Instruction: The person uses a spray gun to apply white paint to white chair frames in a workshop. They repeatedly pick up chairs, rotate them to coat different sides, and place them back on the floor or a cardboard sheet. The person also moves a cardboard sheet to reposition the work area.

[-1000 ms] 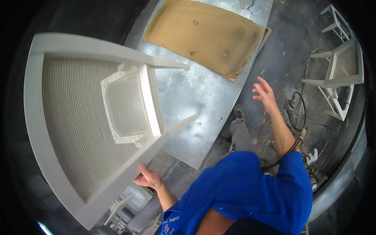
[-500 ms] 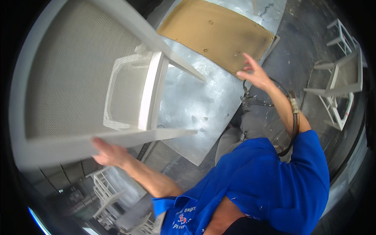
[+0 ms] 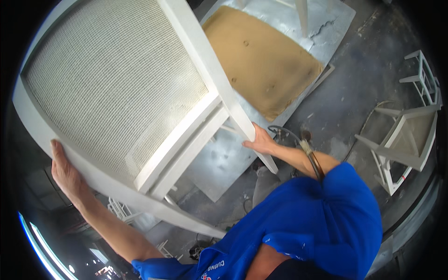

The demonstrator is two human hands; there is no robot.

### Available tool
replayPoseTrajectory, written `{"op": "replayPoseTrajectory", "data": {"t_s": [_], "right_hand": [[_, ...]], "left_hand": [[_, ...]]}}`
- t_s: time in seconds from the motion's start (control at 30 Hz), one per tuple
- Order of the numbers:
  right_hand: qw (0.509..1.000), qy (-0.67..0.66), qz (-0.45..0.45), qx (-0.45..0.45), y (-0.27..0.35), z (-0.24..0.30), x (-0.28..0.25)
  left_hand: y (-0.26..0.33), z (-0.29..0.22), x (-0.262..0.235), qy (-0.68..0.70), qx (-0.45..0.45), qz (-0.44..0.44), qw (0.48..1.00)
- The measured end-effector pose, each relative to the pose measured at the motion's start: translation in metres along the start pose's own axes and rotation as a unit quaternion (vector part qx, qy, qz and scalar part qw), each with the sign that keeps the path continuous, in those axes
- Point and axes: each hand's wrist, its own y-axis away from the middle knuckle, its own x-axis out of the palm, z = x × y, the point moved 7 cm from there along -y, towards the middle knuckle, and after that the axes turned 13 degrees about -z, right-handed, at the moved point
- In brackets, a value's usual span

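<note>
A large white chair (image 3: 182, 214) with a woven mesh panel (image 3: 116, 88) hangs tilted in front of me and fills the upper left. My left hand (image 3: 67, 175) is closed on the outer edge of its frame, with part of the fingers hidden behind the wood. Lower on the opposite side, my right hand (image 3: 261, 140) grips a chair leg, its fingers wrapped round. Behind the chair lies a tan board (image 3: 266, 60) on a grey metal sheet (image 3: 221, 179); the chair hides part of both.
A dark hose (image 3: 315, 163) crosses my right forearm. More white chairs (image 3: 396, 140) stand at the right on the stained floor (image 3: 345, 107), and others (image 3: 121, 210) at the lower left. Beyond the board, a pale leg (image 3: 302, 18) rises from the sheet.
My right hand has come down from above the board and taken hold of the chair leg. My left hand has shifted left along the frame, and the chair has turned and come nearer.
</note>
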Motion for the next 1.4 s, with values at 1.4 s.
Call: {"op": "replayPoseTrajectory", "data": {"t_s": [1.4], "right_hand": [[0.952,0.302,0.026,-0.035,0.07,0.308,-0.295]], "left_hand": [[0.281,0.215,0.093,0.242,-0.453,0.116,0.85]]}}
